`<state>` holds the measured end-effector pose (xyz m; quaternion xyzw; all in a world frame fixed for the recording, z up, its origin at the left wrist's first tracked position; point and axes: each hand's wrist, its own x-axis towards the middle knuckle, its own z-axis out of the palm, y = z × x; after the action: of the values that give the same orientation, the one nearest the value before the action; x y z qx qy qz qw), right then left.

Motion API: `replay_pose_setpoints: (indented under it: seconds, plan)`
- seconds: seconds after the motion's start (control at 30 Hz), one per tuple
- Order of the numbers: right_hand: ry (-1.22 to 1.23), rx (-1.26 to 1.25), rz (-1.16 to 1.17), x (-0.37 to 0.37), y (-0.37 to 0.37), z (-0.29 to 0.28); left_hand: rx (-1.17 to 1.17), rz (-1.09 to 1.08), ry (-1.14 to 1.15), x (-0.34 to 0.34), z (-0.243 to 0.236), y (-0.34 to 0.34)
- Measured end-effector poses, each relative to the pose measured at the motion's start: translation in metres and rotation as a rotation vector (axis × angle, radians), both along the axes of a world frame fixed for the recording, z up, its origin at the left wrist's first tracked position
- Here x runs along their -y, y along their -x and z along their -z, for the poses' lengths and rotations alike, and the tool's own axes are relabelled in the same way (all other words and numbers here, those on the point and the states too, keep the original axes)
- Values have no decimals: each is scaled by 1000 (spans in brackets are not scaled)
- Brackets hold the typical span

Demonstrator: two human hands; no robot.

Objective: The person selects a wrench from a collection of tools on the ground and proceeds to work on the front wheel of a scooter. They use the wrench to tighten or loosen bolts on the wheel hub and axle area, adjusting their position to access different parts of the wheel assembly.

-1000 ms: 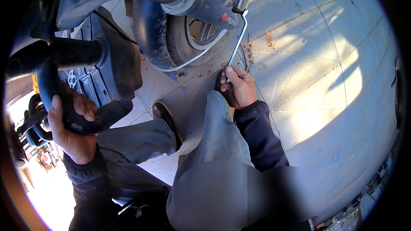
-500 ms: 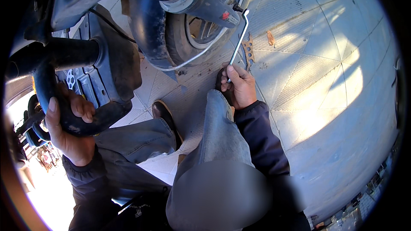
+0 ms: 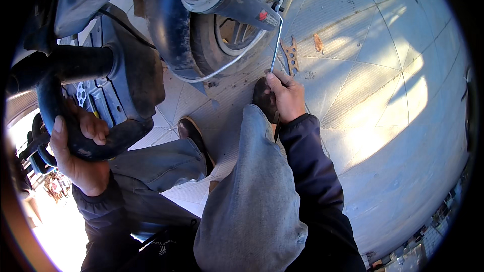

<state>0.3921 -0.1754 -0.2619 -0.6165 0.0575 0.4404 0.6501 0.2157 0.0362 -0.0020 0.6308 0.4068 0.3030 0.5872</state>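
My right hand (image 3: pixel 285 95) clamps the thin metal rod (image 3: pixel 275 45), which rises toward the wheel (image 3: pixel 229 30), upper centre. Lower left, my left hand (image 3: pixel 80 146) wraps the black rubber tube (image 3: pixel 60 116).

floor (image 3: pixel 383 136): pale paved tiles | on it: scooter wheel (image 3: pixel 222 35), shoes (image 3: pixel 194 133), perforated metal plate (image 3: pixel 291 56)

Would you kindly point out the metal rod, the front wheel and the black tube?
metal rod (image 3: pixel 275 45), head view, mid shaft.
front wheel (image 3: pixel 201 35), head view, tyre tread.
black tube (image 3: pixel 75 143), head view, bend under the left hand's fingers.
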Motion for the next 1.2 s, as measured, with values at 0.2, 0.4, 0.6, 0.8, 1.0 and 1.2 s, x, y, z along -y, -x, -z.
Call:
replay_pose_setpoints:
  seconds: [0.2, 0.4, 0.6, 0.8, 1.0, 1.2]
  plan:
    - [-37, 111, -22, -13, 5, 15, 9, 8, 10, 0, 0, -2]
    - [104, 374, -41, -18, 13, 18, 15, -4, 15, 0, 1, -1]
    - [402, 934, -37, -10, -3, 63, 28, 0, 31, 0, -1, -3]
    - [664, 1316, -220, -8, -61, 94, 29, 16, 22, 0, 0, -2]
    - [819, 1496, -318, -25, -134, 101, 18, 17, 14, 1, -1, -2]
    - [784, 1424, -357, -35, -163, 99, 16, 1, 27, 2, -2, -5]
